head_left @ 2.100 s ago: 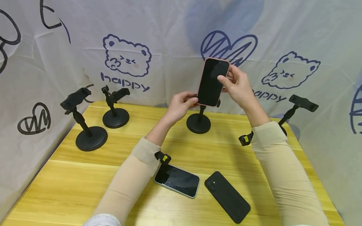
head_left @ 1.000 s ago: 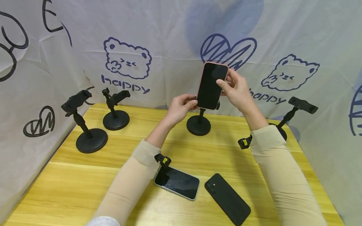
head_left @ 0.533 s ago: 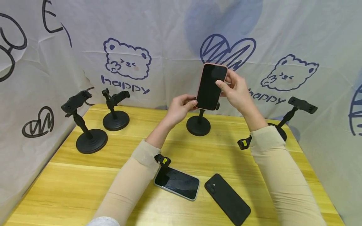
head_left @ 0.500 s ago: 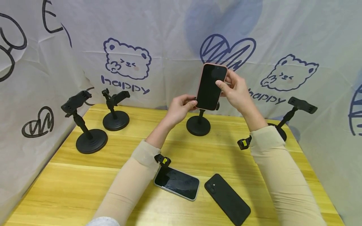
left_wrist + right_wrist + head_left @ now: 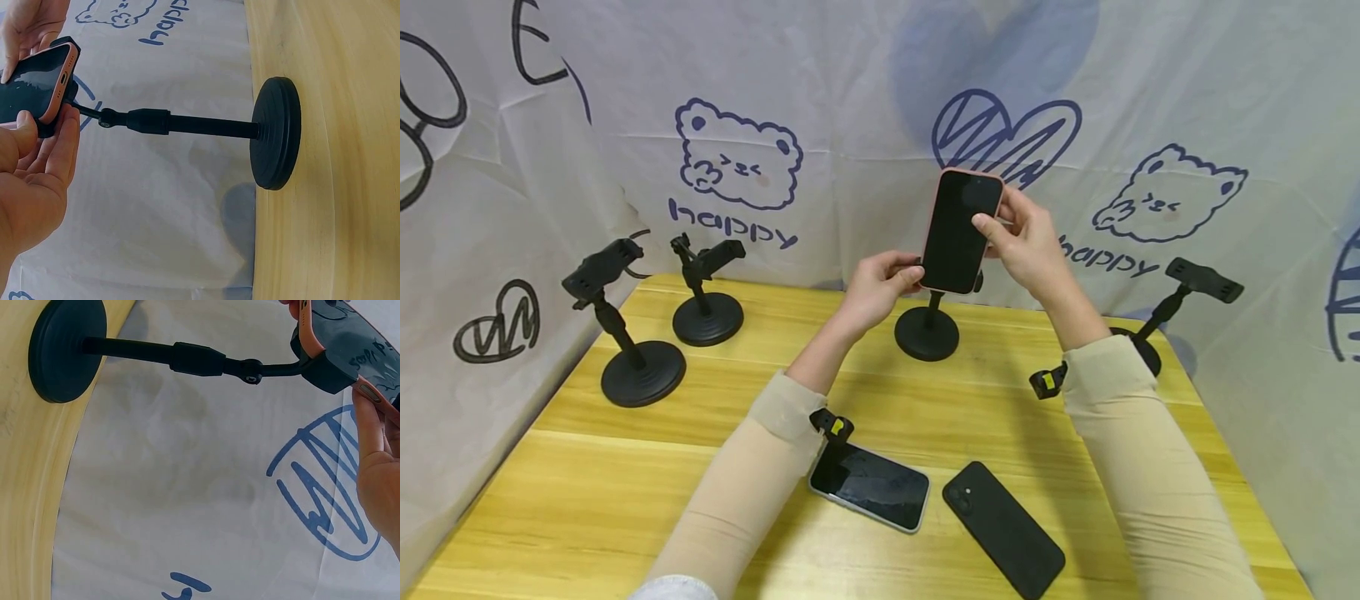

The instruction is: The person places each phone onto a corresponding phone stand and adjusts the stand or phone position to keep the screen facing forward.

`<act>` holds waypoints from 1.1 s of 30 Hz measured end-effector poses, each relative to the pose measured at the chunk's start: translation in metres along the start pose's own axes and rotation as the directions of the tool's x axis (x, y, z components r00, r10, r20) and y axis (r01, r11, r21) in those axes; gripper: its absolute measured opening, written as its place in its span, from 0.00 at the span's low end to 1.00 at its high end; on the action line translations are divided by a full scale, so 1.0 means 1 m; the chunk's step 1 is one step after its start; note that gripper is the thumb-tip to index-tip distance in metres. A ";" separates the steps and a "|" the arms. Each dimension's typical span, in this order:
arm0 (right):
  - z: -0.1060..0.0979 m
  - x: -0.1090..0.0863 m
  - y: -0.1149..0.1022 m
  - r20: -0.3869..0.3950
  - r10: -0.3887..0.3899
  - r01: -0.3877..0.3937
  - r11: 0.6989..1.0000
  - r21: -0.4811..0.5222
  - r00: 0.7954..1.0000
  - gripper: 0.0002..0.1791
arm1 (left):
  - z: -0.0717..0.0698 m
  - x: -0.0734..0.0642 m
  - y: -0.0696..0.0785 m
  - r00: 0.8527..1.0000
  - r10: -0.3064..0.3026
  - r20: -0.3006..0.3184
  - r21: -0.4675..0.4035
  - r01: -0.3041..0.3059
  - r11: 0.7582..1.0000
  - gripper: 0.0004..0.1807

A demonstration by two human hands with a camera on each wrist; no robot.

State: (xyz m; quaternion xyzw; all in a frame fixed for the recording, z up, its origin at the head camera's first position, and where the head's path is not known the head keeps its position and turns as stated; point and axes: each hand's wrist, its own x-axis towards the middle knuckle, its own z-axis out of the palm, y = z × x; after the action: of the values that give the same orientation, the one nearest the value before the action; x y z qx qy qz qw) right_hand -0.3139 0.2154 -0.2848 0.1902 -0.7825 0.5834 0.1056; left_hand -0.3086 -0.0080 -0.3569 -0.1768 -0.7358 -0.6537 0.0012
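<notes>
A smartphone (image 5: 958, 235) in a pink case, dark screen toward me, sits in the clamp (image 5: 328, 370) of a black phone stand (image 5: 927, 335) at the back of the table. My right hand (image 5: 1030, 237) grips its right edge, thumb on the screen and fingers behind. At the lower left corner my left hand (image 5: 874, 287) pinches the clamp's end, its thumb against the phone's edge. In the left wrist view the left fingers (image 5: 62, 153) lie behind the clamp. The phone hides most of the clamp in the head view.
A phone (image 5: 871, 487) lies screen up near the front, partly under my left wrist's camera. Beside it a black phone (image 5: 1003, 529) lies face down. Other stands, one far left (image 5: 642, 373), one behind it (image 5: 707, 318), one at right (image 5: 1204, 277), have vacant clamps.
The pink-cased phone has sunk very slightly against the wall drawing, with both hands keeping their hold. The view has shifted a little; the stands and lying phones have not moved.
</notes>
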 end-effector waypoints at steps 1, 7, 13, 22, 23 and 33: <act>0.000 0.000 0.000 0.000 0.001 -0.001 1.000 0.003 1.000 0.23 | 0.000 0.000 0.000 1.000 0.001 -0.001 0.002 -0.001 1.000 0.19; 0.001 -0.001 0.001 0.006 -0.004 0.004 1.000 0.015 1.000 0.23 | 0.000 -0.001 0.000 1.000 0.004 -0.004 0.014 -0.004 1.000 0.18; 0.001 -0.001 0.001 -0.003 -0.008 0.008 1.000 0.017 1.000 0.23 | -0.001 -0.001 0.000 1.000 0.000 -0.005 0.010 0.000 1.000 0.18; 0.002 0.000 0.002 0.002 -0.011 0.011 1.000 0.027 1.000 0.23 | -0.001 0.001 -0.001 1.000 0.003 -0.005 0.025 -0.002 1.000 0.18; 0.002 0.000 0.003 0.004 -0.010 0.010 1.000 0.030 1.000 0.23 | -0.001 0.001 -0.001 1.000 0.002 -0.004 0.024 -0.002 1.000 0.18; 0.002 -0.005 0.005 0.009 -0.022 0.022 0.998 -0.059 1.000 0.23 | -0.001 0.001 -0.003 1.000 0.005 0.006 0.006 -0.005 1.000 0.18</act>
State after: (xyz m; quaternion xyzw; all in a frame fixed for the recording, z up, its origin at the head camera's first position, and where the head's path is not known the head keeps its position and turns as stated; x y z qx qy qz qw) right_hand -0.3111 0.2158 -0.2919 0.1981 -0.7976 0.5582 0.1143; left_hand -0.3101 -0.0087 -0.3598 -0.1805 -0.7372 -0.6511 0.0010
